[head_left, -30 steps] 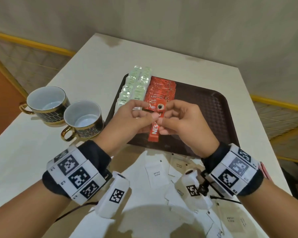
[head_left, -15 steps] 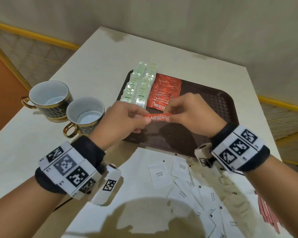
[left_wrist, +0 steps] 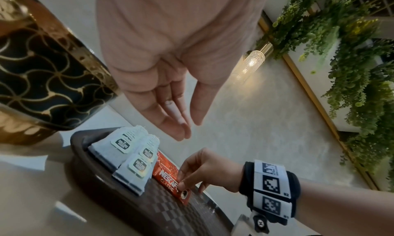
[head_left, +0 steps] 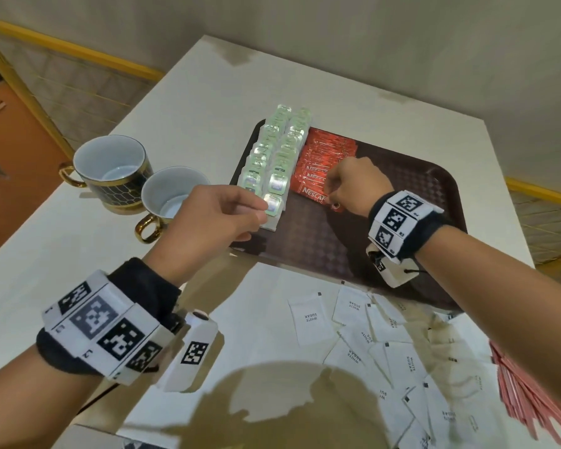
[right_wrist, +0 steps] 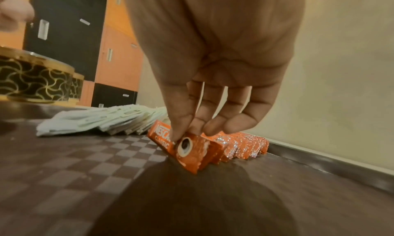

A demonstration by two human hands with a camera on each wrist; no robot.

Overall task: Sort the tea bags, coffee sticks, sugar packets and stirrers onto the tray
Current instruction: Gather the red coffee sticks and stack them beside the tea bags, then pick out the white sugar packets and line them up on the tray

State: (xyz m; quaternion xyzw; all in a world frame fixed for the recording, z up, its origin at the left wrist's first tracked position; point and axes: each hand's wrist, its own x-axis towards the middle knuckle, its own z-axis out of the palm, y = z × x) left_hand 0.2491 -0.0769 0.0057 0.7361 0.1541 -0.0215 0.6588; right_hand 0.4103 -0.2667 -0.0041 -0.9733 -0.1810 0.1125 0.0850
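Right hand [head_left: 353, 184] pinches a coffee stick [right_wrist: 187, 148] against the red row; left hand [head_left: 214, 218] empty, relaxed; cups [head_left: 117, 170] at nine o'clock, sugar packets [head_left: 370, 335] at six.

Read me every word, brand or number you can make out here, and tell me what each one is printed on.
"NESCAFE CLASSIC": front coffee stick, partly covered by the right hand.
"WHITE SUGAR": sugar packets on the table.
"R2", "R1": right wrist band.
Tea bag tags: logo too blurred to read.
Left wrist band: characters too small to read.
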